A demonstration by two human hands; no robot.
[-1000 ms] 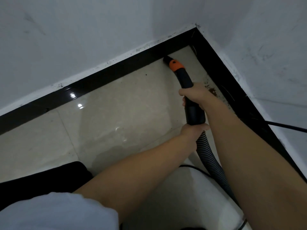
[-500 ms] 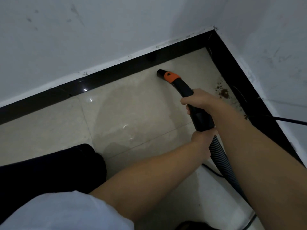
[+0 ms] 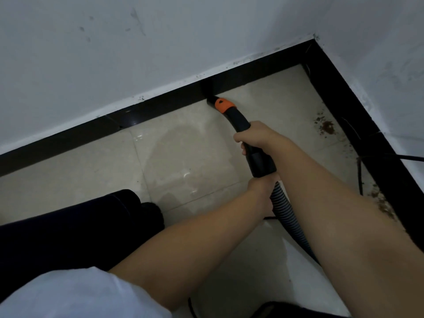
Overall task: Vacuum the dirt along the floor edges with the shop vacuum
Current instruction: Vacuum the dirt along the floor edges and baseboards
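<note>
A black vacuum nozzle with an orange collar [image 3: 223,105] touches the floor at the foot of the black baseboard [image 3: 160,104] along the far wall. My right hand [image 3: 257,136] grips the black wand just behind the collar. My left hand [image 3: 261,191] grips the lower end of the wand, where the grey ribbed hose [image 3: 286,216] begins. Brown dirt [image 3: 327,127] lies on the cream tile near the right baseboard, and more dirt [image 3: 383,203] lies further along that edge.
White walls meet in a corner [image 3: 315,40] at upper right. A black cable [image 3: 410,157] comes off the right wall and hangs down to the floor. My dark trouser leg [image 3: 68,228] is at lower left. A thin black cord [image 3: 269,218] lies under the hose.
The nozzle has slid left along the far baseboard, away from the corner. Both hands moved with the wand, and more of the right edge's dirt has come into view.
</note>
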